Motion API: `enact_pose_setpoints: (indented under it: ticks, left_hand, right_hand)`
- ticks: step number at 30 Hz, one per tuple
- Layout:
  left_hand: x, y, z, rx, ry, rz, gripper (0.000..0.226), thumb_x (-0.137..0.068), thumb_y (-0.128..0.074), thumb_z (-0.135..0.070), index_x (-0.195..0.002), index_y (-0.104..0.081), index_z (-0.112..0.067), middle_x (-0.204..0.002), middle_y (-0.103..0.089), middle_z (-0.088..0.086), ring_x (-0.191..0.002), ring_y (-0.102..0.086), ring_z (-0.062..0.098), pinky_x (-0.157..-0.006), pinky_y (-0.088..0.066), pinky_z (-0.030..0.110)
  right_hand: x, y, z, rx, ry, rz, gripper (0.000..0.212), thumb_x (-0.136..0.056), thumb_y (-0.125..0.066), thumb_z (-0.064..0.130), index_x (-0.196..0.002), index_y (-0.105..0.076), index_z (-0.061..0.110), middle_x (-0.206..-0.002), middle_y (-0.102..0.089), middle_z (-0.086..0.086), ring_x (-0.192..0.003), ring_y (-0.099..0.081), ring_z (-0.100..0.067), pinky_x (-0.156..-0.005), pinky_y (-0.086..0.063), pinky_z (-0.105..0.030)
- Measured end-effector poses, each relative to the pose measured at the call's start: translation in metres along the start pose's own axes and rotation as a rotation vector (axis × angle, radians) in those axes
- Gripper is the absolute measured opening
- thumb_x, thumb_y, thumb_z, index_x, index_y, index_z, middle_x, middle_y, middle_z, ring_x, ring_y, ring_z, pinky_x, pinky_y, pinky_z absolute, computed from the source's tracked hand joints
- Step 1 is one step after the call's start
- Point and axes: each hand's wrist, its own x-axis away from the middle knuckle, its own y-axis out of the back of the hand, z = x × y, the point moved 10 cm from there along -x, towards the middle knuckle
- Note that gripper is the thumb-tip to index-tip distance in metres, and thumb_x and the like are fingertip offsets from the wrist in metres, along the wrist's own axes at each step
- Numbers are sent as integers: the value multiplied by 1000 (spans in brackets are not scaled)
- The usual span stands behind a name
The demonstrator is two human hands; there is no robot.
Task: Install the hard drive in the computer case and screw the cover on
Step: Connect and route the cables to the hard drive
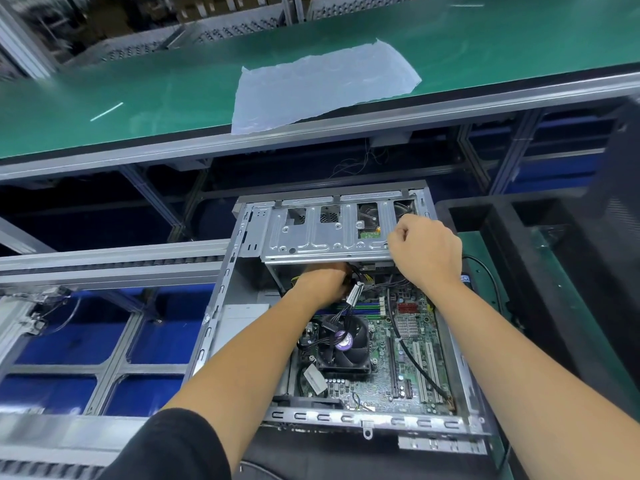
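Green conveyor belt point(138, 98), far side, carrying a crumpled clear plastic sheet point(322, 84). Open grey steel computer case point(214, 306), lying flat before me, green motherboard point(408, 344) exposed, black square cooler fan point(346, 344) on it. Perforated silver metal drive cage point(311, 233) at the case's far end; the hard drive point(369, 221) shows through its cutouts. My right hand point(426, 251): fingers curled over the cage's right edge. My left hand point(325, 282): under the cage among cables; fingers hidden, cannot tell.

Bare forearms, short black sleeve point(166, 448), no gloves
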Motion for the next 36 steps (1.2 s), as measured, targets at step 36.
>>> enact_pose_setpoints:
  ticks: [36]
  left_hand:
    - [-16, 1, -10, -213, 17, 0, 36, -85, -50, 0, -120, -55, -9, -116, -61, 11, -95, -59, 29, -73, -43, 34]
  right_hand:
    - [1, 1, 3, 27, 15, 1, 22, -92, -47, 20, -74, -59, 14, -65, -60, -1, -56, -48, -20, -50, -28, -26]
